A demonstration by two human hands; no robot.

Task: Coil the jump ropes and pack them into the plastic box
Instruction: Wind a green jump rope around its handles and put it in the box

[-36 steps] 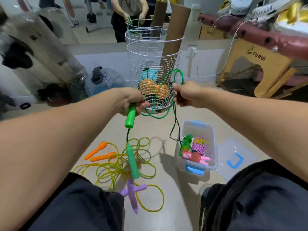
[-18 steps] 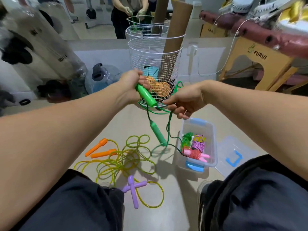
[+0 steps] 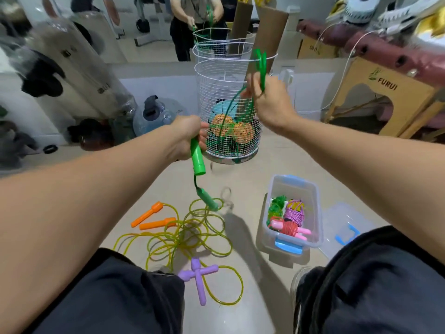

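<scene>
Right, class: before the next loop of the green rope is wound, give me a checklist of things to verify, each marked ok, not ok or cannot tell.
1. Left hand grips a green handle: ok.
2. Right hand holds the green cord up in loops: ok.
3. Second green handle hangs free of the yellow rope on the floor: cannot tell, they overlap in this view.
4. Box is open, its lid beside it: ok.
5. Box has room left beside the coiled ropes: ok.
6. All ropes are coiled: not ok, the yellow one lies loose.
</scene>
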